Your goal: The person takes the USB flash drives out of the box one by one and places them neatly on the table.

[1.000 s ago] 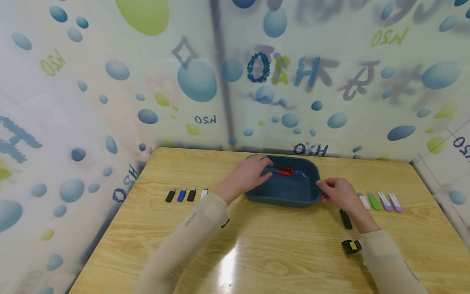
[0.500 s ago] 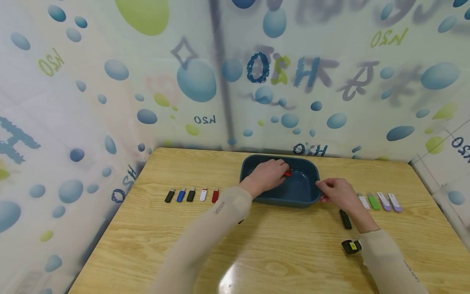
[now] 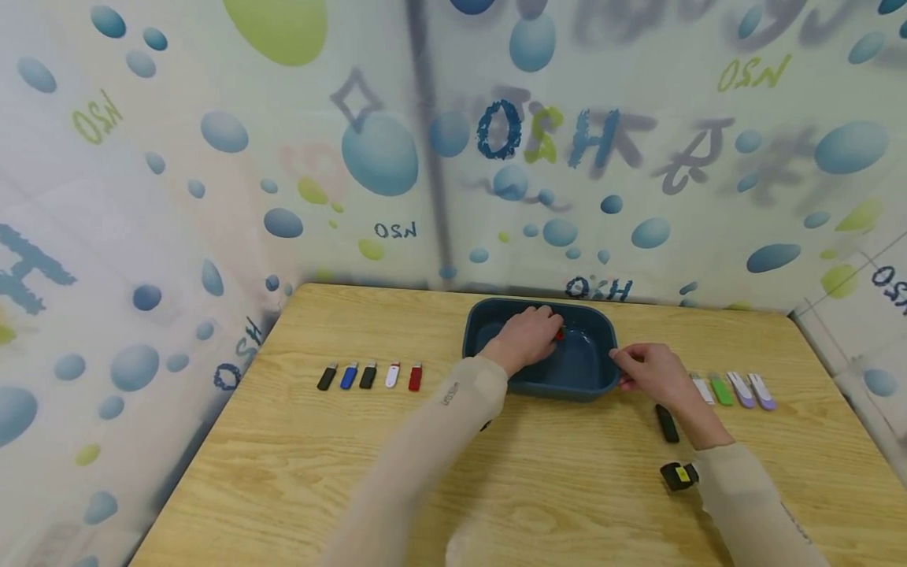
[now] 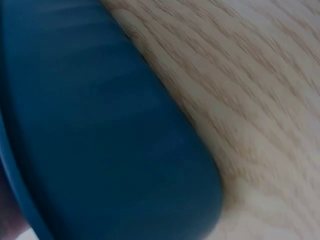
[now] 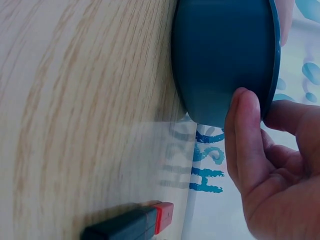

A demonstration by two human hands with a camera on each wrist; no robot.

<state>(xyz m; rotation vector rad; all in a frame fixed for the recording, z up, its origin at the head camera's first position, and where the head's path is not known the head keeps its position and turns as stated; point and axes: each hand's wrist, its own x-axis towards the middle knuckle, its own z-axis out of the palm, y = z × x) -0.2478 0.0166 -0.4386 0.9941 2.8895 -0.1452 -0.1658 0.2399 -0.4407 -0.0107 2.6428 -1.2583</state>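
Observation:
A dark blue plastic basin (image 3: 567,386) stands near the back of the table. My left hand (image 3: 526,340) reaches into it, fingers bent down around a red USB stick (image 3: 560,333), whose end shows past the fingertips. What else lies under that hand is hidden. In the left wrist view only the outer wall of the basin (image 4: 115,125) shows clearly. My right hand (image 3: 650,370) pinches the basin's right rim, with the thumb and fingers on either side of the wall in the right wrist view. Close to that hand lies a black USB stick (image 3: 667,424).
Left of the basin is a row of several USB sticks: black, blue (image 3: 349,376), black, white (image 3: 393,375) and dark red (image 3: 415,376). On the right are white, green (image 3: 721,389) and two white-purple sticks (image 3: 761,391). A printed curtain (image 3: 383,157) hangs behind the wooden table (image 3: 283,472).
My left hand has moved rightward and down into the basin onto the red USB stick, uncovering the dark red stick on the table. The right hand stays on the rim.

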